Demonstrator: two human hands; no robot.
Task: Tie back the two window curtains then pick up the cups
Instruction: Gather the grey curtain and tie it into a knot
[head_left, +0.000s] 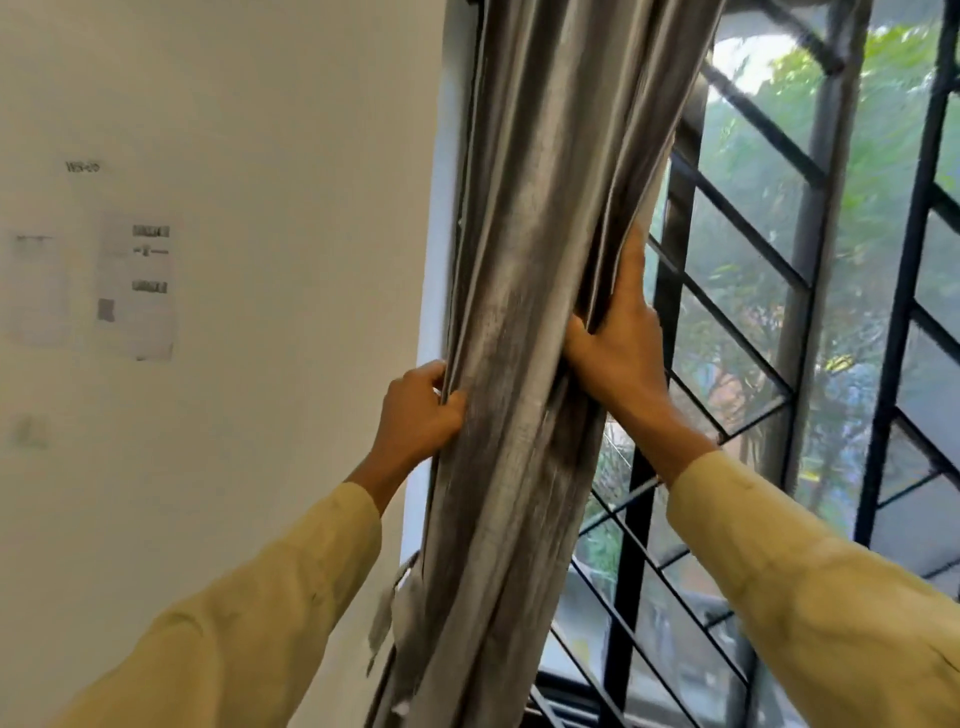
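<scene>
A grey shiny curtain (524, 322) hangs gathered into a thick bundle at the window's left edge. My left hand (418, 415) grips the bundle's left edge, fingers curled round the folds. My right hand (621, 332) holds the bundle's right side, thumb tucked into a fold and fingers reaching behind the cloth. A grey fabric strip (397, 608), perhaps a tie-back, dangles at the curtain's lower left. No cups are in view.
A white wall (249, 156) with taped paper sheets (137, 286) lies to the left. To the right is the window with black diagonal bars (737, 322) and a dark vertical frame post (810, 249); green trees show outside.
</scene>
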